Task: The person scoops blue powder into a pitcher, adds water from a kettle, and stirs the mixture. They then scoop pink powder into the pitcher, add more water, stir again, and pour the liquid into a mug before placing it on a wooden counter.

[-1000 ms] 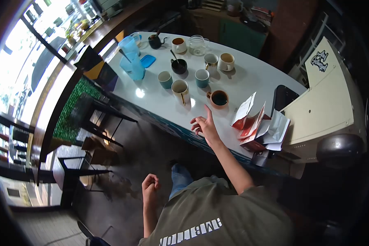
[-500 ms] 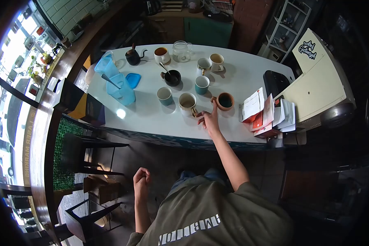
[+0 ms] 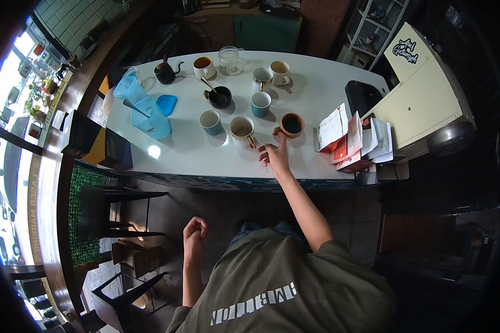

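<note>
Fingers (image 3: 282, 141) of the right hand (image 3: 276, 162), nearer than the loosely closed left hand (image 3: 194, 230), spread apart at the near side of the upright brown cup (image 3: 292, 133) on the table (image 3: 194, 158), by its handle (image 3: 276, 131).

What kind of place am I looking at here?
Probably a small café or coffee bar, though it could be a home-style kitchen. A brown cup of dark liquid sits among several mugs on a white counter, with a thin-spouted kettle behind.
</note>
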